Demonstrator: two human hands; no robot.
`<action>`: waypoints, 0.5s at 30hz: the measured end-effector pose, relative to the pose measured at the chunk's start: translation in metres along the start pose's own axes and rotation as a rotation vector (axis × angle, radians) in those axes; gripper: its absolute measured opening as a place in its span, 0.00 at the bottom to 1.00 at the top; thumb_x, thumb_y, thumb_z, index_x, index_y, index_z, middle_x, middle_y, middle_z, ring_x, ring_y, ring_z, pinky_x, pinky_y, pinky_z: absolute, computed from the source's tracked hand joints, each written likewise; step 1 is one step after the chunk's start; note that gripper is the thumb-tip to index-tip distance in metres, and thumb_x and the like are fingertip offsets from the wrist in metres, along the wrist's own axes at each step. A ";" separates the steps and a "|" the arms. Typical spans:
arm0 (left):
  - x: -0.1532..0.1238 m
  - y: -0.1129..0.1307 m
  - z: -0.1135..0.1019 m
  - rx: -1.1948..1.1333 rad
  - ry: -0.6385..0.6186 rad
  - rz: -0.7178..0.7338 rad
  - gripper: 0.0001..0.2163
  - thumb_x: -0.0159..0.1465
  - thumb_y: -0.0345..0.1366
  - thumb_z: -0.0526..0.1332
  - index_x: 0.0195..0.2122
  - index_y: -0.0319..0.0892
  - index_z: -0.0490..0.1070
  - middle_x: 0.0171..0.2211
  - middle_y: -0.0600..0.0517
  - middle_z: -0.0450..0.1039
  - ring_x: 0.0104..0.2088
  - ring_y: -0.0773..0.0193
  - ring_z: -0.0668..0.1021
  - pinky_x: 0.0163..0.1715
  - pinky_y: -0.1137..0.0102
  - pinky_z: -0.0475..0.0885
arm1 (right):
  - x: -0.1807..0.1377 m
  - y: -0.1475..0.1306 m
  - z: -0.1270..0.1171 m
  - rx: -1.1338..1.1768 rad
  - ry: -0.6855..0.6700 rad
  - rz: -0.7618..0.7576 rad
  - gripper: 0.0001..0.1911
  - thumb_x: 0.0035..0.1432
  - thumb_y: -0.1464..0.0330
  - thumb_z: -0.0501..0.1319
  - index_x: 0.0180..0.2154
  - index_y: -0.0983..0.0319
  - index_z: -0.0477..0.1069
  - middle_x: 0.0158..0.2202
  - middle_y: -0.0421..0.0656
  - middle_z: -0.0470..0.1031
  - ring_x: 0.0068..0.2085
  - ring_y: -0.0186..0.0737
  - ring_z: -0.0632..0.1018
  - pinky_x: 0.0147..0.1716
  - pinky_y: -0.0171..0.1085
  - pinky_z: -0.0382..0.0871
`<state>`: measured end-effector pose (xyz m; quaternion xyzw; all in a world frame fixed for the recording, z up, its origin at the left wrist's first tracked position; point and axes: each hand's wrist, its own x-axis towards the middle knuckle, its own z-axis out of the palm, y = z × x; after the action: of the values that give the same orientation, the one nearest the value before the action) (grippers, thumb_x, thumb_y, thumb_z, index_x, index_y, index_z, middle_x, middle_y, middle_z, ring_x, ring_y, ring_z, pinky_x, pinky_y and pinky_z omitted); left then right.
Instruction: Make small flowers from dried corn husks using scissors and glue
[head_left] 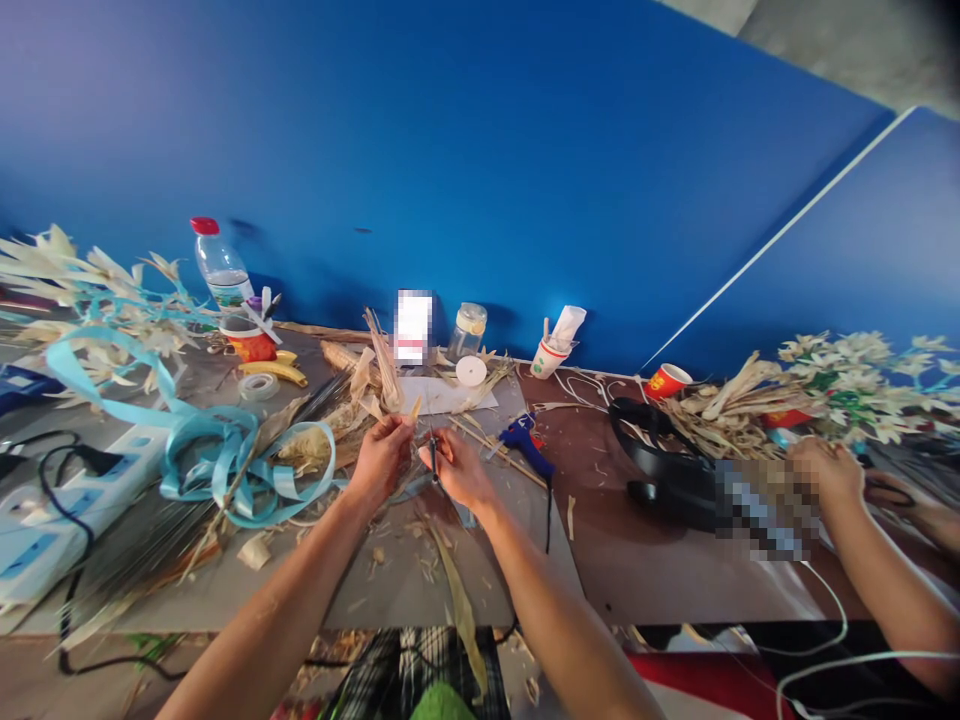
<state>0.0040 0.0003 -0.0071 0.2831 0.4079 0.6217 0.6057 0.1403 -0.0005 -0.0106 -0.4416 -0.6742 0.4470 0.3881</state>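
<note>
One red-capped water bottle (220, 268) stands far left, its label too small to read, beside loops of blue ribbon (225, 450). Mid-table, the left hand (384, 455) pinches a pale husk strip (415, 408), and the right hand (457, 468) is closed on a thin dark tool (433, 455). Just right lies a blue glue gun (525, 445); the red paper cup (666, 380) beyond has unreadable yellow print.

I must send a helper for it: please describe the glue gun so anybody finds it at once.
Start at the big blue wall and drop to the table below it. Just right of the person's right hand lies the glue gun, with a black cord trailing toward the near edge. It is the only dark blue plastic tool among pale dried husks.
</note>
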 end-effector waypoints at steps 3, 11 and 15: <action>-0.001 -0.001 0.002 -0.004 -0.021 0.002 0.12 0.47 0.39 0.68 0.26 0.39 0.67 0.19 0.58 0.62 0.18 0.75 0.64 0.19 0.77 0.59 | -0.002 -0.001 0.005 -0.100 0.016 -0.003 0.13 0.53 0.63 0.58 0.40 0.60 0.68 0.28 0.38 0.71 0.29 0.35 0.71 0.28 0.32 0.63; -0.005 -0.001 0.007 -0.041 -0.057 -0.033 0.12 0.47 0.38 0.68 0.26 0.38 0.67 0.19 0.58 0.65 0.18 0.73 0.67 0.21 0.75 0.63 | -0.003 -0.010 0.005 -0.077 0.043 -0.008 0.12 0.53 0.63 0.58 0.38 0.62 0.68 0.27 0.39 0.72 0.28 0.35 0.73 0.29 0.33 0.65; -0.007 0.001 0.010 -0.061 -0.074 -0.050 0.12 0.47 0.38 0.68 0.25 0.38 0.67 0.18 0.58 0.64 0.17 0.74 0.67 0.20 0.76 0.63 | -0.003 -0.010 0.006 -0.048 0.033 -0.033 0.12 0.54 0.63 0.58 0.38 0.62 0.68 0.26 0.38 0.71 0.27 0.35 0.72 0.28 0.32 0.65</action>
<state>0.0127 -0.0046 -0.0002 0.2769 0.3732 0.6075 0.6442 0.1335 -0.0066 -0.0033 -0.4473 -0.6853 0.4167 0.3957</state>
